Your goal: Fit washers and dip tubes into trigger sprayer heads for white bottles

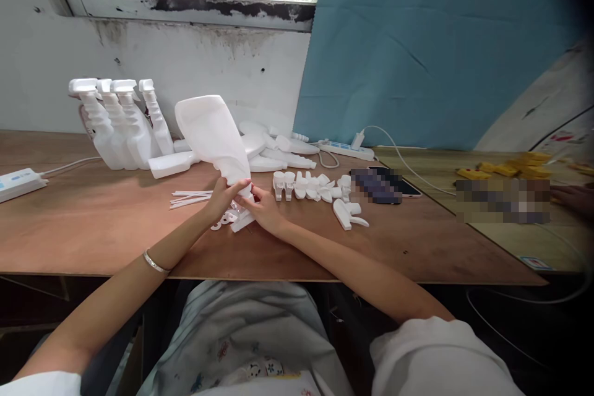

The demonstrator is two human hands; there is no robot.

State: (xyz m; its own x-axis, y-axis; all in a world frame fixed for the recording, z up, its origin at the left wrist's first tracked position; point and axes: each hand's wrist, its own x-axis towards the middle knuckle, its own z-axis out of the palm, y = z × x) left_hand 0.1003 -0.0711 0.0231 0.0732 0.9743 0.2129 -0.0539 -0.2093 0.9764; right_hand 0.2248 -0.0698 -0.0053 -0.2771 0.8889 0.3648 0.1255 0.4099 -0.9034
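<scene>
Left hand [224,197] and right hand [263,209] hold upturned white bottle [214,136]; trigger cap [241,218] apparently attached.

Neck of white bottle [214,136] is hidden btwn left hand [223,197] and right hand [264,209]; trigger head [241,220] under them only partly shows. Right of the right hand, two pixelated patches [377,185] can't be made out. Far right, another person's hand [574,198] is cut off by frame edge.
</scene>
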